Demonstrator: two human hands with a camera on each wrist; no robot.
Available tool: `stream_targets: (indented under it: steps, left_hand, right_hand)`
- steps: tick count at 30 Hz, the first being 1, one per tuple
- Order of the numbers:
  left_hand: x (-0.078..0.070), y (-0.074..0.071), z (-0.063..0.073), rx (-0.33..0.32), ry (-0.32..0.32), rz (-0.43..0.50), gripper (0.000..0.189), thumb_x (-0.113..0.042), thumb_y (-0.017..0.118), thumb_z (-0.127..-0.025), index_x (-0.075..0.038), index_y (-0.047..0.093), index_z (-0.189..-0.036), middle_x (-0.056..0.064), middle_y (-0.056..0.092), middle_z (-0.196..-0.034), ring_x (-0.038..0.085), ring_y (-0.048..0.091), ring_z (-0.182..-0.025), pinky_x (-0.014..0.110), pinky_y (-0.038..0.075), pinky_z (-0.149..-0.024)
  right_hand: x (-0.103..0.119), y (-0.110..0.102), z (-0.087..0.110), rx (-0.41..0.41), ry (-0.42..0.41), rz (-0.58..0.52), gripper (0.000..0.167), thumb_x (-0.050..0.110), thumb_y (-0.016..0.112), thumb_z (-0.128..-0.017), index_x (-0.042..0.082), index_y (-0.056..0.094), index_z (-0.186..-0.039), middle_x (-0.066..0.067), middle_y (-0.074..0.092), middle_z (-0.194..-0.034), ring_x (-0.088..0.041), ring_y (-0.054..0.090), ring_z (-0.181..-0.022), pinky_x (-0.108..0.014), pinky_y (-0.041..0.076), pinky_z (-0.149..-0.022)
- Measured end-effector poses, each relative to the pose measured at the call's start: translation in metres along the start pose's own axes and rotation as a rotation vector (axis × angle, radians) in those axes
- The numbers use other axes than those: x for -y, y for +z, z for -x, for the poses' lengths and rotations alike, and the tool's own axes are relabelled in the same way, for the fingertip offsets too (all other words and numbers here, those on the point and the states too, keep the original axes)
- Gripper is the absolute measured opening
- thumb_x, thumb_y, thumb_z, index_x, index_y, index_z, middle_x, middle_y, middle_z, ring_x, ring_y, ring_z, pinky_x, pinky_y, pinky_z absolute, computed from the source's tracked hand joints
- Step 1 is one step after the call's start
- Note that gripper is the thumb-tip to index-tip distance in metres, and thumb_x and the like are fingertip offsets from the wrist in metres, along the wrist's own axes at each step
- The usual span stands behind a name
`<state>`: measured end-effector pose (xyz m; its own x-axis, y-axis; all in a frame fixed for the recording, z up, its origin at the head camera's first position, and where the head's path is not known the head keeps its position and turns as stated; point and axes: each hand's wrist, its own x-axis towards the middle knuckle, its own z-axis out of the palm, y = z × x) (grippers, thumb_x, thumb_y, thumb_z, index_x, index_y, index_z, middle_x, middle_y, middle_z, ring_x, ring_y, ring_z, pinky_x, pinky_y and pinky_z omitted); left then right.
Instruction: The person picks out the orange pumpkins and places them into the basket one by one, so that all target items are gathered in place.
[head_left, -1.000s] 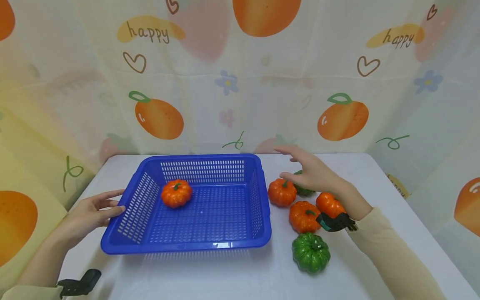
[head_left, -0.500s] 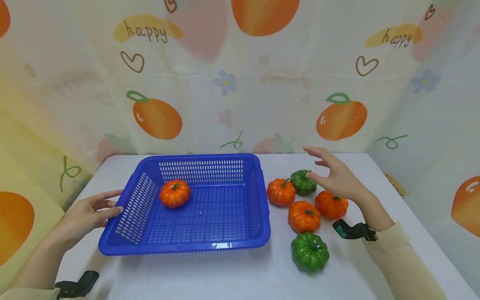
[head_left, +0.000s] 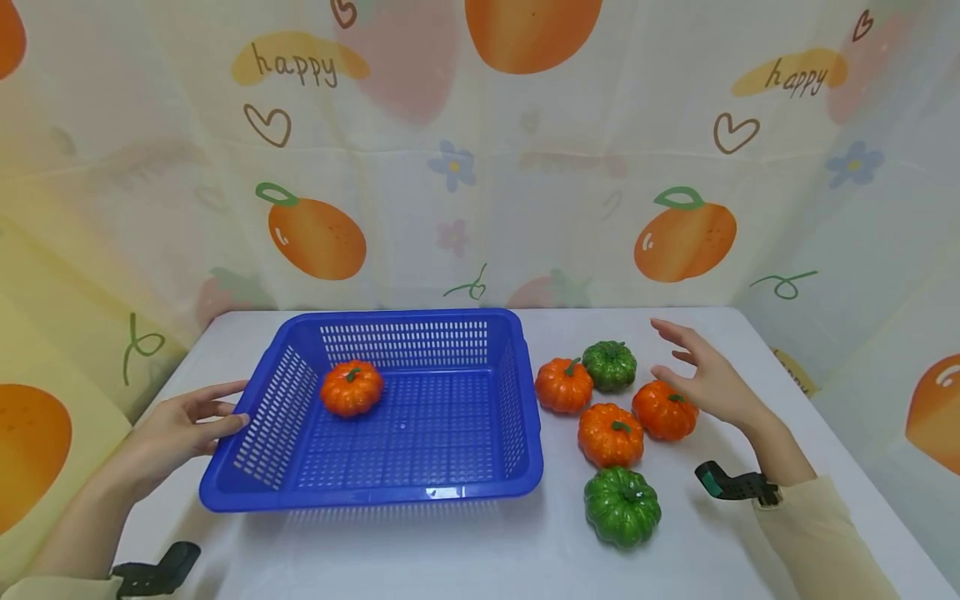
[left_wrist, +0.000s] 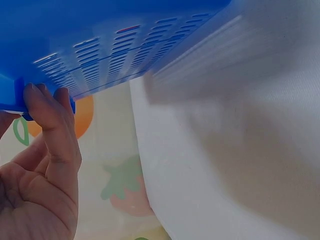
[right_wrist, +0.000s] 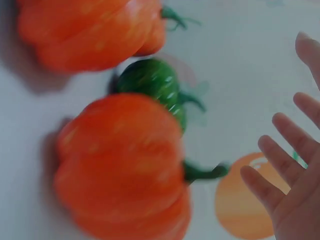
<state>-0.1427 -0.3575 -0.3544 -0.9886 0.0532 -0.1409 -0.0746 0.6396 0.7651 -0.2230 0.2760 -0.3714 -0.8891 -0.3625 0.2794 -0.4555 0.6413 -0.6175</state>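
A blue plastic basket (head_left: pixel 371 500) with slotted walls sits on the left of the table, one orange pumpkin (head_left: pixel 352 388) inside it. My left hand (head_left: pixel 183 423) grips the basket's left rim, thumb on top and fingers beneath, as the left wrist view also shows. To the right of the basket lie three orange pumpkins, the rightmost (head_left: pixel 665 410) being nearest my right hand (head_left: pixel 708 377). That hand hovers above and right of it, fingers spread and holding nothing. A dark green pumpkin (head_left: pixel 610 365) lies behind them, and a brighter green pumpkin (head_left: pixel 622 506) in front.
The white table (head_left: pixel 720 533) ends at a patterned cloth backdrop (head_left: pixel 555 208) behind and at both sides. Two more orange pumpkins, a left one (head_left: pixel 564 385) and a middle one (head_left: pixel 611 436), lie close to the basket's right wall.
My right hand has moved right and lower, away from the basket side, uncovering the dark green pumpkin and the rightmost orange one. My left hand, the basket and the pumpkins have stayed put.
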Motion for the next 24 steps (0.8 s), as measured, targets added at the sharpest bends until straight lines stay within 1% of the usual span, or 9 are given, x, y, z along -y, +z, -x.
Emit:
stream_targets:
  steps: [6,15,18,21,24]
  left_hand:
    - [0.0,0.0,0.0,0.002,-0.002,-0.004,0.069,-0.033,0.059,-0.089,0.002,0.03,-0.141,0.018,0.059,-0.103,0.013,0.064,-0.078,0.027,0.054,-0.068]
    - [0.0,-0.001,0.0,0.001,0.003,-0.002,0.068,-0.032,0.059,-0.09,0.003,0.03,-0.141,0.017,0.059,-0.102,0.013,0.064,-0.078,0.026,0.054,-0.068]
    - [0.0,-0.001,0.0,0.001,0.005,-0.003,0.068,-0.032,0.059,-0.09,0.003,0.03,-0.141,0.017,0.059,-0.102,0.013,0.064,-0.078,0.026,0.054,-0.069]
    - [0.0,-0.001,0.0,0.001,0.008,-0.002,0.068,-0.032,0.059,-0.09,0.003,0.03,-0.141,0.017,0.058,-0.102,0.012,0.064,-0.078,0.026,0.054,-0.069]
    - [0.0,-0.001,0.0,0.001,0.008,-0.003,0.068,-0.032,0.059,-0.09,0.003,0.03,-0.141,0.017,0.058,-0.102,0.012,0.064,-0.078,0.026,0.054,-0.069]
  right_hand:
    - [-0.013,0.003,0.012,0.023,0.042,-0.028,0.067,0.013,0.063,-0.087,0.009,0.027,-0.144,-0.019,0.032,-0.143,-0.04,0.033,-0.127,-0.061,0.033,-0.096]
    - [-0.025,0.009,0.022,0.076,0.063,-0.037,0.071,0.012,0.064,-0.086,0.003,0.025,-0.144,-0.026,0.031,-0.141,-0.044,0.034,-0.124,-0.064,0.034,-0.091]
    - [-0.029,0.009,0.025,0.105,0.086,-0.048,0.072,0.014,0.065,-0.086,0.002,0.024,-0.144,-0.026,0.03,-0.142,-0.045,0.032,-0.125,-0.065,0.034,-0.092]
    - [-0.034,0.011,0.029,0.133,0.123,-0.053,0.073,0.021,0.064,-0.087,0.004,0.023,-0.145,-0.026,0.029,-0.143,-0.047,0.031,-0.125,-0.066,0.032,-0.093]
    - [-0.037,0.012,0.034,0.145,0.152,-0.06,0.074,0.024,0.064,-0.087,0.005,0.023,-0.145,-0.026,0.027,-0.143,-0.048,0.03,-0.126,-0.066,0.03,-0.094]
